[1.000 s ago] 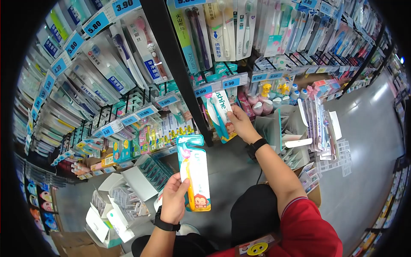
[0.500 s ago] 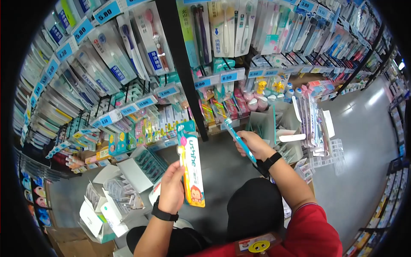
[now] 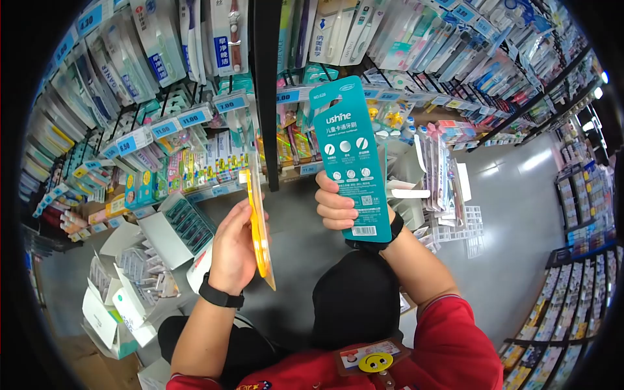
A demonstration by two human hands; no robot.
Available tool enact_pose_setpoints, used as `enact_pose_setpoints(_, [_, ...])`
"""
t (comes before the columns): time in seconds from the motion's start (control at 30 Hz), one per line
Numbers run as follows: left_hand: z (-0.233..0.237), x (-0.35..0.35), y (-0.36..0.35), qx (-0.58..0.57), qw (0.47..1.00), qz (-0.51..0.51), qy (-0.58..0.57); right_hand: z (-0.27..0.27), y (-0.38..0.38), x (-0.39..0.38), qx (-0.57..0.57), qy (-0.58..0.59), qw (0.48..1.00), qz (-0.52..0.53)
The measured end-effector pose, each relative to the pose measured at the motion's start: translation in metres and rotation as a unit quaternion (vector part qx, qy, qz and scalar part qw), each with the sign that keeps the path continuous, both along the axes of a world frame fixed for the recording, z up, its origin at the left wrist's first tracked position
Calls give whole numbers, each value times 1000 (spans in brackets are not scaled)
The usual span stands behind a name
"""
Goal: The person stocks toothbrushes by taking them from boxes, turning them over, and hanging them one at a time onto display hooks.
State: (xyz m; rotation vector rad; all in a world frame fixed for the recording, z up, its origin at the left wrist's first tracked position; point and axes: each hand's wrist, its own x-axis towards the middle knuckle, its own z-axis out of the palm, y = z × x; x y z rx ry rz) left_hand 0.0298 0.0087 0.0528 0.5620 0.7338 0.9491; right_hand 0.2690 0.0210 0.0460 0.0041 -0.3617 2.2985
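Observation:
In my left hand (image 3: 235,250) is a packaged toothbrush (image 3: 259,234), turned edge-on so that its orange handle shows. My right hand (image 3: 335,207) grips another toothbrush pack (image 3: 356,156), its teal card back facing me with white print and a barcode near the bottom. The fingers of that hand wrap around the card's left edge. The two packs are held upright and apart, in front of the shelf rack.
Racks of hanging toothbrush packs (image 3: 156,45) with blue price tags (image 3: 190,119) rise ahead. Opened cartons (image 3: 170,234) stand on the floor at left. More packs (image 3: 442,185) and a clear plastic grid (image 3: 473,227) lie to the right. A black post (image 3: 265,97) splits the rack.
My right hand has turned its pack so the teal back faces me. My left hand has rotated its pack from front-facing to edge-on. The view has shifted slightly right.

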Motion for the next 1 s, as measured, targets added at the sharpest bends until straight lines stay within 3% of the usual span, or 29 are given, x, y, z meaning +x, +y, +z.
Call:
enact_pose_setpoints(0.17, [-7, -5, 2, -7, 998, -25, -58, -1, 3, -5, -7, 10, 1000, -3])
enact_pose_setpoints(0.27, [-17, 1, 3, 73, 996, 44, 7, -1, 4, -5, 6, 18, 1000, 2])
enact_pose_setpoints(0.37, [-23, -2, 5, 128, 987, 68, 67, -2, 3, 4, 56, -176, 978, -93])
enact_pose_setpoints(0.43, [-29, -6, 6, 135, 985, 79, 68, -2, 1, 9, 66, -394, 894, -205])
enact_pose_setpoints(0.47, [-28, -7, 6, 117, 985, 90, 86, -13, 2, 17, 73, -392, 894, -206])
enact_pose_setpoints(0.53, [-33, -10, 7, 101, 984, 101, 109, -55, 9, 40, 116, -593, 734, -309])
enact_pose_setpoints(0.57, [-34, -11, 7, 105, 983, 99, 111, -70, 11, 49, 117, -590, 735, -313])
enact_pose_setpoints(0.63, [-36, -13, 6, 96, 983, 101, 118, -80, 15, 57, 168, -667, 613, -388])
enact_pose_setpoints(0.67, [-36, -13, 6, 92, 983, 100, 120, -85, 17, 63, 179, -698, 577, -384])
enact_pose_setpoints(0.7, [-38, -13, 5, 96, 983, 100, 122, -86, 22, 63, 180, -695, 578, -388])
enact_pose_setpoints(0.77, [-41, -14, 4, 98, 982, 94, 135, -92, 34, 60, 239, -721, 517, -395])
enact_pose_setpoints(1.0, [-42, -19, -7, 67, 983, 86, 147, -111, 77, 35, 251, -657, 599, -382])
